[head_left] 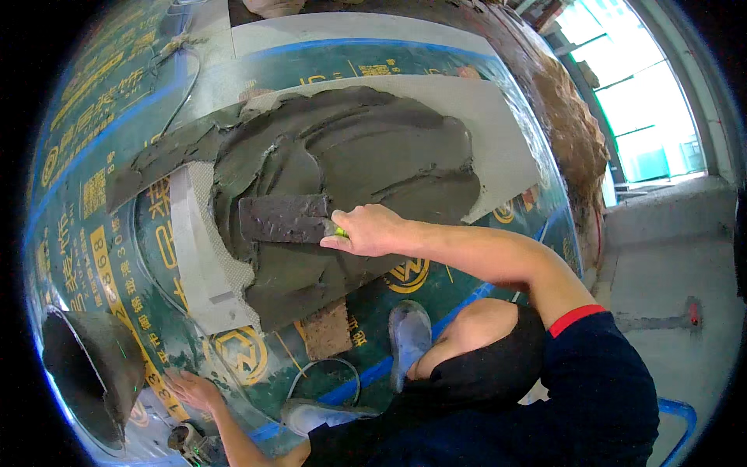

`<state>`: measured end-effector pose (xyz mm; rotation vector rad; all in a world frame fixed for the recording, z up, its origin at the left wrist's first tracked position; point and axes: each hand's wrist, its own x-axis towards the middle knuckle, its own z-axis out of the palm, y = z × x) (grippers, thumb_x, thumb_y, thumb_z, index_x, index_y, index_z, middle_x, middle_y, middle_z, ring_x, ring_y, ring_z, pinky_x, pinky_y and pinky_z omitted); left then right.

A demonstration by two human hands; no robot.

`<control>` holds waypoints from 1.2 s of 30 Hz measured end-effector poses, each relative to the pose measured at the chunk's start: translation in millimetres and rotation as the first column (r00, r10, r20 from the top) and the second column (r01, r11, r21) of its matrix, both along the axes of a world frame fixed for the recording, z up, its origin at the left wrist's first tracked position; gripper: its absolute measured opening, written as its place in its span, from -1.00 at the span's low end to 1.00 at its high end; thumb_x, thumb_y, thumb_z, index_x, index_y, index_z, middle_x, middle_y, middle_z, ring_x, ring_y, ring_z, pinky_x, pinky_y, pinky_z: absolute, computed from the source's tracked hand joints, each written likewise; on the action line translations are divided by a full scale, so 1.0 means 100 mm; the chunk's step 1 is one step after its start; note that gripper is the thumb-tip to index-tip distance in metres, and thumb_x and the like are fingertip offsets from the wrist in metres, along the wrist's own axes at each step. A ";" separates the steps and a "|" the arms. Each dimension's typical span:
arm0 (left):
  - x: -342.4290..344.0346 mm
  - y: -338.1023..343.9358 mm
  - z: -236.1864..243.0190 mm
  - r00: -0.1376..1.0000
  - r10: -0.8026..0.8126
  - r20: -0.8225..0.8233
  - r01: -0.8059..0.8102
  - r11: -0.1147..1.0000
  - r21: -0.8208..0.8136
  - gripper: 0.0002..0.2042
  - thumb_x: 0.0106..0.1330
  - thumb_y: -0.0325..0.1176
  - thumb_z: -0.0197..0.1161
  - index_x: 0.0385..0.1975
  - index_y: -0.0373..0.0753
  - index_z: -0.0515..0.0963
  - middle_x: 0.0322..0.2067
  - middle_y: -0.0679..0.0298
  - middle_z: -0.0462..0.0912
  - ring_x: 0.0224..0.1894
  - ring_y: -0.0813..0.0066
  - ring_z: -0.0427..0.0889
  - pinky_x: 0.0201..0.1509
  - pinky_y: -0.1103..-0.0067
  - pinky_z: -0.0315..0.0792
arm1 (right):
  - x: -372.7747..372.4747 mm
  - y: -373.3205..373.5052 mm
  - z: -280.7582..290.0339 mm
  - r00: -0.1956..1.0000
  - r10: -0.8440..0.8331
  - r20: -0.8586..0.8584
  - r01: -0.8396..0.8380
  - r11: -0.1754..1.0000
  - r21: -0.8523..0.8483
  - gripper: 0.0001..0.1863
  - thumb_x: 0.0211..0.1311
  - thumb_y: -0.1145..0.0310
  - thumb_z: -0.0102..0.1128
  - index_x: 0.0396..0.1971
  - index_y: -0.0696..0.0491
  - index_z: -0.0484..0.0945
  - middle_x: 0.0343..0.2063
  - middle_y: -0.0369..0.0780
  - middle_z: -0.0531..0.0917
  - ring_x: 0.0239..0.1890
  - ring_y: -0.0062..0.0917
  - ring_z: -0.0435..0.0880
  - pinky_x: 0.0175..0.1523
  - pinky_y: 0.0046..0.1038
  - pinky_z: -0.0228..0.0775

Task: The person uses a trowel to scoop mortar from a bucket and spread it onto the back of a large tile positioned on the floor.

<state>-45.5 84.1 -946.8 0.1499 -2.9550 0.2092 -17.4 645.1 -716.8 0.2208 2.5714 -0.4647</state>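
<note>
Trowel point(284, 219) mortar-caked, handle hidden in right hand's point(367, 231) closed fingers; left hand point(191, 389) flat, empty.

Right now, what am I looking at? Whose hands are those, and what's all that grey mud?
The camera sits on someone's head and looks down through a bulgy lens, so straight edges bend. That wearer's own hands are not showing. You see another person crouching. One hand grips a trowel and presses it on wet grey mortar, which is spread over a big pale tile. The other hand lies flat on the green floor sheet. A dark bucket stands at the lower left.
</note>
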 end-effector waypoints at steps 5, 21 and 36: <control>0.02 -0.13 -0.01 1.000 0.011 0.011 -0.012 0.990 0.140 -0.54 0.48 -0.28 -0.05 0.32 -0.34 0.30 0.39 -0.03 0.21 0.46 0.03 0.12 0.51 0.23 -0.01 | 0.05 -0.06 -0.03 0.975 -0.141 -0.169 0.108 0.976 -0.188 -0.35 0.32 -0.22 0.03 -0.21 0.19 0.53 -0.30 0.18 0.65 -0.15 0.09 0.65 -0.09 -0.02 0.47; 0.02 0.16 0.31 0.991 0.110 -0.081 -0.085 0.961 0.263 -0.52 0.43 -0.27 -0.01 0.34 -0.24 0.30 0.38 0.07 0.25 0.44 0.01 0.12 0.48 0.20 0.02 | -1.09 -0.32 -0.22 0.988 0.050 -0.148 -0.027 0.988 0.151 -0.50 0.47 -0.02 -0.11 -0.06 0.21 0.30 -0.35 0.19 0.64 -0.24 0.14 0.64 -0.17 0.07 0.47; 0.07 0.11 0.25 0.993 0.090 -0.082 -0.069 0.970 0.231 -0.53 0.44 -0.28 -0.02 0.32 -0.25 0.32 0.39 0.07 0.23 0.45 0.03 0.12 0.48 0.21 0.02 | -0.85 0.01 -0.27 0.960 -0.219 -0.174 0.240 0.964 0.115 -0.39 0.45 -0.11 -0.14 0.02 0.24 0.38 -0.18 0.24 0.62 -0.09 0.13 0.61 0.00 0.00 0.45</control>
